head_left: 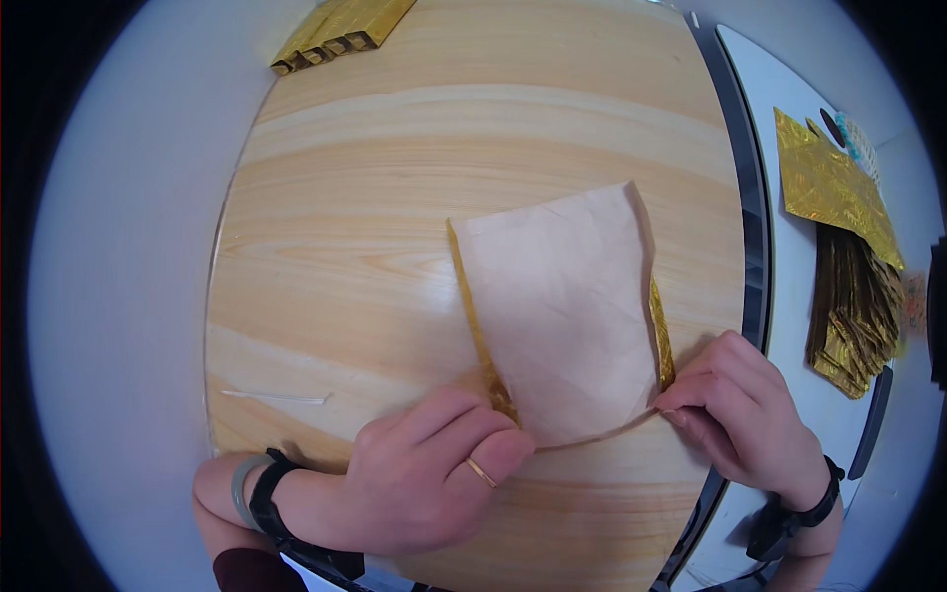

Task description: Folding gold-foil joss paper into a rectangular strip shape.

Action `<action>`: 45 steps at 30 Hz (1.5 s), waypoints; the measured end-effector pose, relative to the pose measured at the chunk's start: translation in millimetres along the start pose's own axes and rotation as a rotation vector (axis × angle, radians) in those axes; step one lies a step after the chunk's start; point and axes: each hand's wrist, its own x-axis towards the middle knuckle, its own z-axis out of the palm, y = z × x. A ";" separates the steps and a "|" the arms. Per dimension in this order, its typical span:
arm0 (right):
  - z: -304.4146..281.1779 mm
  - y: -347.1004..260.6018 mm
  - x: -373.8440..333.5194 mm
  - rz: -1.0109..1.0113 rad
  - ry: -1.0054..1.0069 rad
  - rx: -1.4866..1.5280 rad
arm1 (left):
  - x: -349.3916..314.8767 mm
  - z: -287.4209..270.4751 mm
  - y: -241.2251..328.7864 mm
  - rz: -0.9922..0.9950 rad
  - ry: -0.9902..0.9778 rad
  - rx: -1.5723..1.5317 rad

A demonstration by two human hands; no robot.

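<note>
A sheet of paper [562, 306], pale pinkish on its upper face and gold on its underside, lies on the wooden table in front of me. Narrow gold strips show where its left and right edges turn up. My left hand [434, 469], with a ring on one finger, pinches the near left corner. At the near right corner, the thumb and fingertips of my right hand [735, 409] are closed on the paper. The sheet's far edge lies free, and its far right corner curls up slightly. My left fingers hide the near left corner itself.
A bundle of folded gold paper pieces [340, 32] sits at the table's far left. On a white surface to the right lie a gold sheet [834, 187] and a stack of gold folded papers [853, 311]. A thin white stick [273, 398] rests left of my left hand.
</note>
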 end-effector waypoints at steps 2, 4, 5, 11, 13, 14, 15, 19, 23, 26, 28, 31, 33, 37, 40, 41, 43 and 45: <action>0.5 -0.7 1.3 0.031 -0.009 0.033 | 1.2 -1.0 0.9 -0.004 -0.012 -0.009; -1.8 -5.6 3.2 0.083 -0.019 0.049 | 4.2 -2.8 3.1 -0.063 -0.026 -0.033; -2.2 -7.9 3.9 0.131 -0.030 0.061 | 4.4 -2.5 2.7 -0.061 -0.029 -0.036; 3.0 -12.8 3.1 0.172 0.030 0.052 | 6.2 -1.5 0.7 -0.058 0.005 -0.045; 2.9 -14.2 3.2 0.165 0.033 0.025 | 6.5 -1.6 0.8 -0.073 -0.021 -0.070; 2.7 -15.0 3.2 0.157 0.037 -0.003 | 7.3 -1.7 1.4 -0.075 -0.021 -0.070; 2.4 -15.7 2.7 0.157 0.036 -0.002 | 8.4 -1.7 2.4 -0.088 -0.025 -0.050; 2.4 -14.6 1.5 0.171 0.043 -0.017 | 3.6 4.3 0.4 -0.051 -0.038 -0.068; 3.6 -18.1 1.0 0.192 0.077 -0.017 | 1.0 10.8 5.0 0.099 -0.077 0.141; 1.5 -19.3 -4.5 0.059 0.027 -0.212 | -2.4 15.3 1.7 0.155 -0.068 0.194; 4.5 -22.4 -6.8 -0.116 0.036 -0.378 | 0.7 16.9 2.5 0.187 -0.040 0.277; 5.9 -33.4 -10.1 -0.322 -0.051 -0.614 | 8.0 10.0 4.7 0.198 -0.154 0.279; 13.0 -38.8 -14.8 -0.231 -0.101 -0.622 | 7.8 9.1 4.2 0.208 -0.173 0.310; 14.7 -61.8 -14.7 -0.171 -0.184 -0.971 | 3.8 9.8 6.3 0.228 -0.177 0.371; 10.6 -70.5 -14.9 -0.139 -0.283 -1.078 | -4.5 5.7 14.3 0.235 -0.234 0.423; 7.9 -72.5 -14.9 -0.137 -0.285 -1.080 | -6.5 4.4 15.6 0.236 -0.232 0.420; 4.4 -74.8 -14.8 -0.126 -0.400 -1.108 | -10.1 1.8 17.4 0.299 -0.240 0.512; 11.1 -63.4 -22.1 -0.186 -0.339 -1.117 | -12.4 -2.2 19.5 0.318 -0.244 0.561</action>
